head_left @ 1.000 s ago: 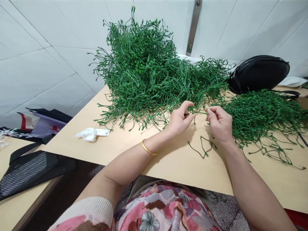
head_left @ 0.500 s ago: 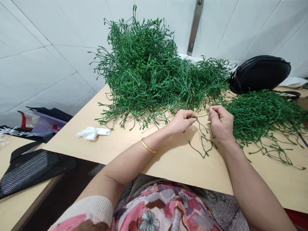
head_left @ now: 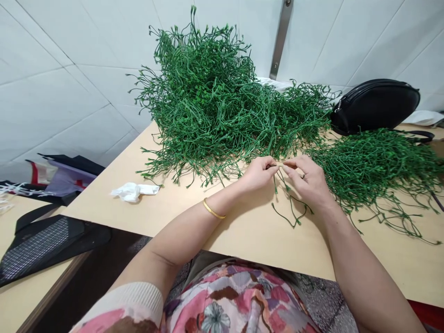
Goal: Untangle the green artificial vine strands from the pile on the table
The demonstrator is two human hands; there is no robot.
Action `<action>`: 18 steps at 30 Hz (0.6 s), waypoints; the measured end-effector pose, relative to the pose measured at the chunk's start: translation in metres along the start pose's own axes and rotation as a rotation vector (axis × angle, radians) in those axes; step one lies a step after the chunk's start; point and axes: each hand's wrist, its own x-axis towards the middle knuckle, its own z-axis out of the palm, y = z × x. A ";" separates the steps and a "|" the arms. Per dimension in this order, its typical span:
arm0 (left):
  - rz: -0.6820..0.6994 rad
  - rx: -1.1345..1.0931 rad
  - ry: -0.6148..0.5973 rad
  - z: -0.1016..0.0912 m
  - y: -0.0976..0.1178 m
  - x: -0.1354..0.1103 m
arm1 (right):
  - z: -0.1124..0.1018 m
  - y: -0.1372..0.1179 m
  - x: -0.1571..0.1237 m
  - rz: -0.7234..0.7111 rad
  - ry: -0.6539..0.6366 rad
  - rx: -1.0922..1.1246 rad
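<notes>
Fingers of the left hand (head_left: 261, 174) pinch a thin green string (head_left: 275, 185), thumb on one side and pointer on the other. A bit of the string hangs down below them. The right hand (head_left: 308, 181) is very near, with its thumb and pointer tips at the same string. Those tips look close together, but I cannot tell if they squeeze it. Both hands are over the middle of the worktop (head_left: 243, 236), between its back edge and its front edge.

Under the right hand, a loose string (head_left: 294, 225) lies bent on the worktop, nearer the front edge. Behind the hands is a big green pile (head_left: 208, 101) of the same kind of strings, with little knobs on their ends. It is heaped high over the back left corner, close to the white wall (head_left: 104, 37). A small green pile (head_left: 381, 166) sits to the right, with some strings spread out toward the front edge. A black bag (head_left: 378, 106) stands behind it at the back edge. A crumpled white tissue (head_left: 130, 192) lies by the left edge, near the front left corner. A gold bangle (head_left: 212, 212) is around the left wrist, and a ring (head_left: 303, 176) is on the right hand.
</notes>
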 end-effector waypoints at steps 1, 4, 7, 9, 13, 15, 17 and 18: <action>-0.016 -0.026 0.000 0.000 0.000 0.000 | 0.000 0.000 0.000 -0.022 -0.007 -0.024; -0.055 -0.078 -0.011 -0.001 0.001 0.000 | 0.002 0.005 -0.002 -0.026 0.006 -0.149; -0.048 -0.138 -0.053 -0.002 0.002 -0.001 | 0.004 0.010 -0.005 -0.048 -0.068 -0.208; -0.061 -0.216 -0.105 -0.003 0.002 -0.002 | 0.006 0.012 -0.005 -0.083 -0.124 -0.176; -0.154 -0.421 -0.202 -0.006 0.001 -0.001 | 0.004 0.013 -0.002 -0.131 -0.153 -0.043; -0.180 -0.520 -0.218 -0.007 0.000 -0.001 | 0.002 0.013 0.000 -0.157 -0.155 0.030; -0.188 -0.596 -0.234 -0.007 -0.001 0.000 | 0.000 0.013 0.002 -0.177 -0.162 0.070; -0.186 -0.619 -0.242 -0.007 -0.001 0.000 | -0.001 0.013 0.002 -0.182 -0.167 0.077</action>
